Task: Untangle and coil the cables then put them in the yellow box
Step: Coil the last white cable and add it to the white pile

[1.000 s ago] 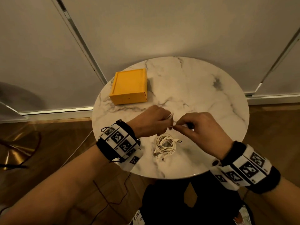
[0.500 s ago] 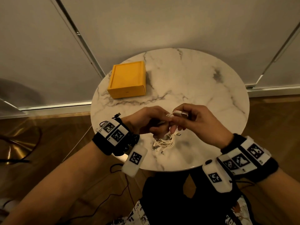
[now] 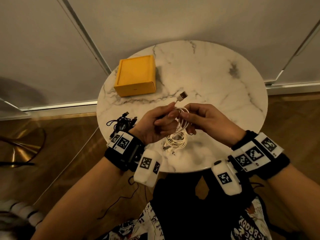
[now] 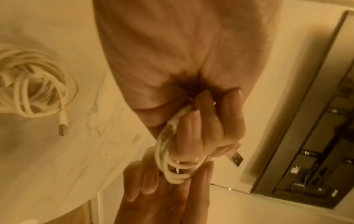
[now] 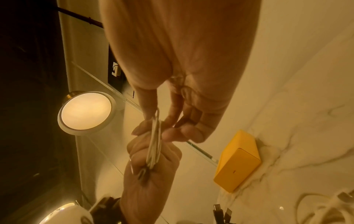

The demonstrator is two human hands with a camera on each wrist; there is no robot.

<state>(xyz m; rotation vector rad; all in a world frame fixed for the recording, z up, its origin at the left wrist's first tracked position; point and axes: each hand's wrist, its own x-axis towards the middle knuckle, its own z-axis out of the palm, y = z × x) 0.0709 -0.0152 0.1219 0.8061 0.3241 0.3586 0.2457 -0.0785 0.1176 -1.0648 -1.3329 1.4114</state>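
**Both hands hold a small white coil above the marble table**

The left hand (image 3: 152, 125) curls its fingers (image 4: 193, 125) round a small coiled white cable (image 3: 181, 118), gripping the loops against the palm. The coil's USB plug (image 3: 182, 96) sticks out beyond the left fingertips, pointing away from the person toward the far side of the table. The right hand (image 3: 209, 122) meets the left from the opposite side; its thumb and forefinger pinch the same loops at the end farthest from the left palm, while its other fingers (image 5: 184, 133) stay loosely bent, holding nothing else. The two hands touch or nearly touch at the fingertips, raised above the round marble table (image 3: 225, 87).

Directly below the fingers, on the tabletop, lies a second bundle of white cable (image 3: 175, 142), loosely looped, with a connector trailing from it. Just beside the left wrist, on the side away from the right hand, sits a tangled black cable (image 3: 122, 122) near the table's edge. The yellow box (image 3: 136, 75) stands beyond the left fingertips, well apart from both hands; whether it is open on top cannot be made out.
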